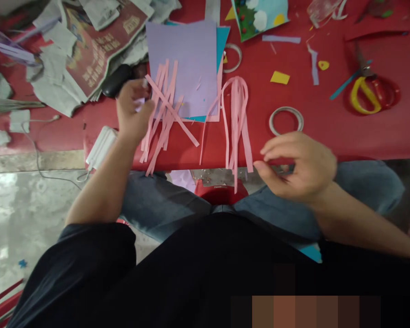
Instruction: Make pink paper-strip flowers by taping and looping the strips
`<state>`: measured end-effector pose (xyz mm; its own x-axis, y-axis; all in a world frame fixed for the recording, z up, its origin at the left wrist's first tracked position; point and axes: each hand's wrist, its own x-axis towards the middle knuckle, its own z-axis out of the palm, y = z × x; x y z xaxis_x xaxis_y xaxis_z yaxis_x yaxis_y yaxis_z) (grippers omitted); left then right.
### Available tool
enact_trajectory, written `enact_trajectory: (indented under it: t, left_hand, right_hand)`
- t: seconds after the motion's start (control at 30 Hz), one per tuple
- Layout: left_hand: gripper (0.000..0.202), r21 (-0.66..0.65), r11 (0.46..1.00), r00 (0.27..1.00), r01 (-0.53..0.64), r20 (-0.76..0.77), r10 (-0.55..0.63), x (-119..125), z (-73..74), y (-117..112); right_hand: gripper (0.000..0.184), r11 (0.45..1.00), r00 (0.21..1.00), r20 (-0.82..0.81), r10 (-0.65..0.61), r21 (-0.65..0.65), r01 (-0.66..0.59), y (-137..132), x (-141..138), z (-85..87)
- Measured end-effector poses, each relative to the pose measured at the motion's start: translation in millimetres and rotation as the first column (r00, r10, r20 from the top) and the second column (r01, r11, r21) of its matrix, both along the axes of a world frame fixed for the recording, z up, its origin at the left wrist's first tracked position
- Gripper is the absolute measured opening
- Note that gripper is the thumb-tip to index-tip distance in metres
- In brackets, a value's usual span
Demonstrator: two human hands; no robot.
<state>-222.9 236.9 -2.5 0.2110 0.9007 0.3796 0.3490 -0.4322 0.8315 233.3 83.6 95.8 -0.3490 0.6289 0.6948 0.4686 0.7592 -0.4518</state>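
My left hand (134, 109) is curled round a small white thing I cannot name, right beside a loose pile of pink paper strips (164, 109) on the red table (328, 127). A second bunch of pink strips, folded over in loops (237, 118), hangs past the table's near edge. My right hand (297, 166) hovers at that edge just right of the looped bunch, fingers loosely bent with thumb and fingertips apart, nothing in it. A lilac paper sheet (187, 64) lies over a blue sheet behind the strips.
Scissors with yellow and red handles (371, 89) lie at the right. Two tape rings (286, 120) (233, 58), paper scraps, a felt picture (259, 16), crumpled newspapers (89, 45), a black object (116, 81) and a white charger (100, 146) are around.
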Motion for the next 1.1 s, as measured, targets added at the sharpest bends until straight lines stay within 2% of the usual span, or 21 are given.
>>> enact_trajectory:
  t: [0.03,0.13,0.2,0.23,0.33,0.4,0.47,0.53,0.6,0.67,0.8,1.1]
  left_hand:
    - [0.065,-0.103,0.994,0.987,0.025,0.161,-0.008,24,1.4,-15]
    - [0.055,-0.180,0.967,0.963,0.178,0.234,-0.133,97,16.8,-75]
    - [0.054,-0.256,0.894,0.908,0.367,0.306,-0.285,134,32.8,-114]
    - [0.063,-0.281,0.859,0.886,0.428,0.319,-0.337,147,40.5,-130]
    - [0.083,-0.351,0.762,0.826,0.545,0.379,-0.416,164,54.9,-158]
    - [0.091,-0.391,0.686,0.781,0.614,0.426,-0.457,163,55.6,-165]
    - [0.097,-0.419,0.619,0.743,0.664,0.455,-0.490,160,51.8,-168]
    - [0.099,-0.426,0.586,0.723,0.689,0.460,-0.516,158,46.5,-169]
    - [0.101,-0.418,0.586,0.719,0.694,0.435,-0.541,158,41.9,-170]
    - [0.105,-0.363,0.609,0.708,0.706,0.406,-0.578,160,39.1,-171]
    - [0.107,-0.216,0.639,0.669,0.738,0.351,-0.655,166,40.4,-170]
    - [0.095,-0.190,0.694,0.720,0.694,0.183,-0.670,166,50.6,-171]
  right_hand:
    - [0.023,0.999,0.999,0.041,0.022,-0.031,-0.021,4,-4,2.1]
    - [0.022,0.975,0.986,0.104,0.133,-0.190,-0.111,19,-14,9.2]
    - [0.022,0.947,0.987,0.042,0.155,-0.289,-0.137,29,-20,9.3]
    - [0.023,0.939,0.990,-0.037,0.133,-0.314,-0.138,33,-24,6.6]
    - [0.025,0.938,0.954,-0.299,0.005,-0.328,-0.108,35,-31,-11.2]
    - [0.028,0.944,0.927,-0.373,-0.029,-0.316,-0.098,30,-31,-23.4]
    - [0.032,0.941,0.945,-0.327,-0.024,-0.326,-0.088,21,-27,-27.8]
    - [0.034,0.933,0.981,-0.192,-0.024,-0.357,-0.047,12,-22,-23.5]
    - [0.033,0.936,0.999,-0.039,-0.014,-0.351,0.000,7,-18,-15.1]
    - [0.030,0.955,1.000,0.025,0.012,-0.296,-0.004,4,-16,-8.5]
    - [0.022,0.971,0.996,0.020,0.083,-0.228,-0.076,3,-16,-6.2]
    - [0.022,0.983,0.988,0.097,0.124,-0.149,-0.109,-2,-10,-4.4]
